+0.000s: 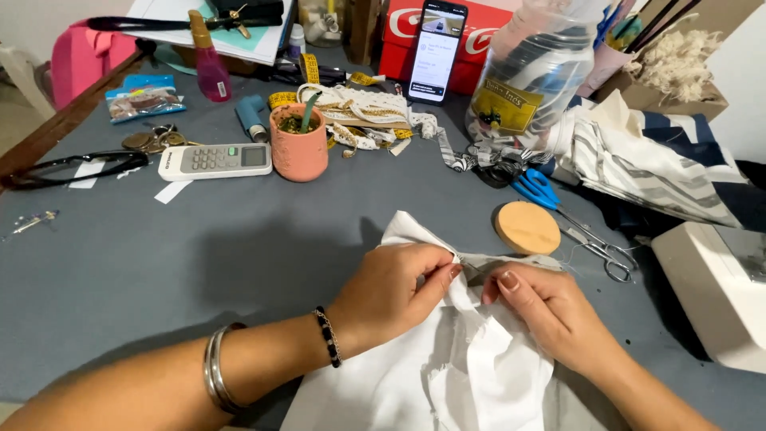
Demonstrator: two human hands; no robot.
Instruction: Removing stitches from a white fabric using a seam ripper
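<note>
Pinching a fold of white fabric [463, 359] between thumb and forefinger, the left hand [391, 291] lifts the edge at the near middle of the grey worktop [239, 247]; the right hand [550, 311] nips the same edge just beside it, fingertips nearly touching, apparently so the cloth stays taut between them. Both wrists rest low, forearms angling in from the near corners, knuckles up, fingers curled. Rest of fabric bunched loosely under the hands. Just beyond right hand: round tan pincushion-like disc [527, 227], blue-handled scissors [570, 211] to its right, within reach. Farther off: pink pot [298, 144], white remote [214, 160], yellow measuring tape [307, 80], phone [436, 49] propped upright, large clear jar [531, 76]. White sewing machine [718, 287] at right edge.
</note>
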